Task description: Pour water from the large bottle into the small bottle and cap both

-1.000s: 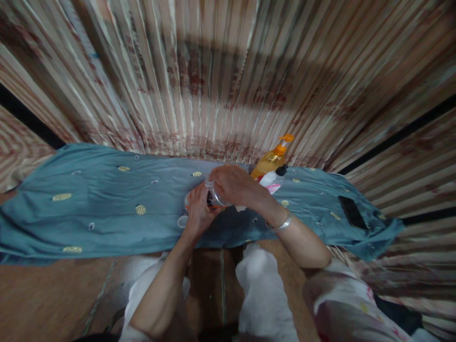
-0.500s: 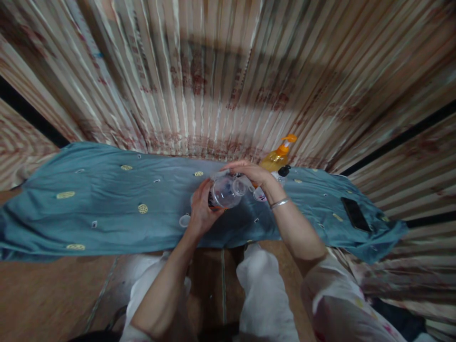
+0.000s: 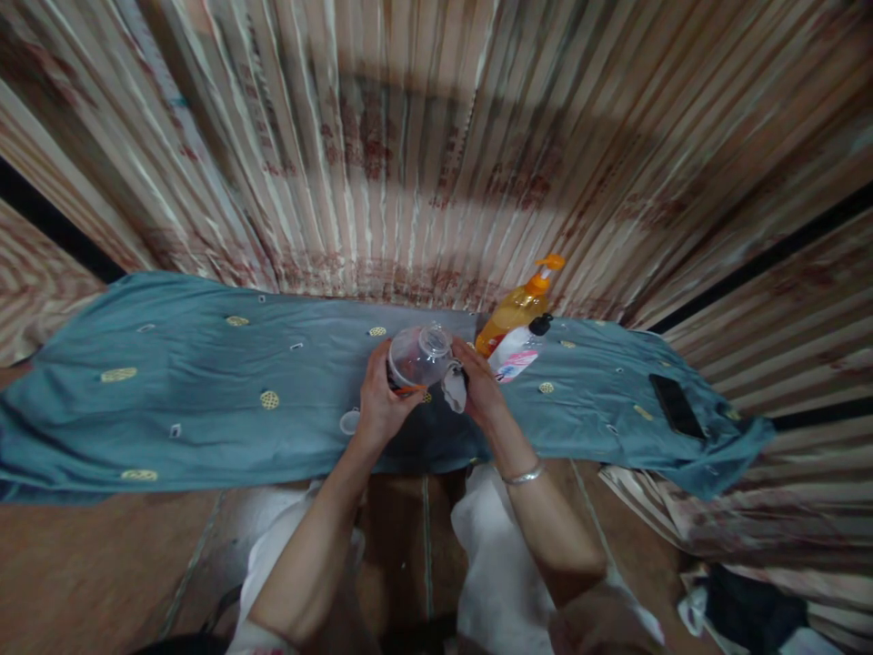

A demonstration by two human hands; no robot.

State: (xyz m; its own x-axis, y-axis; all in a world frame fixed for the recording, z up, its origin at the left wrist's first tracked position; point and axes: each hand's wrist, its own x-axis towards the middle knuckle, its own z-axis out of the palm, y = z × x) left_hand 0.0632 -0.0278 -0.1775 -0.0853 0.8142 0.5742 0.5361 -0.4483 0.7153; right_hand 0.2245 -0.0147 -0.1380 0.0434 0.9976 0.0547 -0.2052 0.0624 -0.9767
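Note:
My left hand point(image 3: 383, 393) is wrapped round the side of a clear plastic bottle point(image 3: 412, 358), whose open mouth faces up toward me. A dark and orange band shows low on the bottle, partly behind my fingers. At its right side my right hand point(image 3: 480, 386) is closed on a crumpled white cloth point(image 3: 454, 389), which hangs down below the fingers. Whether the cloth touches the bottle I cannot tell. On the table cover, left of my left hand, lies a small round clear cap point(image 3: 350, 421).
Right of my hands stand a yellow pump bottle point(image 3: 513, 311) with an orange top and a white-and-pink bottle point(image 3: 516, 353) with a black top. A black phone point(image 3: 677, 406) lies farther right on the teal table cover point(image 3: 211, 391). A pleated curtain point(image 3: 409, 164) hangs behind.
My right hand has moved from the bottle's far side down to its right side with the cloth. The bottle's mouth has tilted away slightly. Both pump bottles now show more fully.

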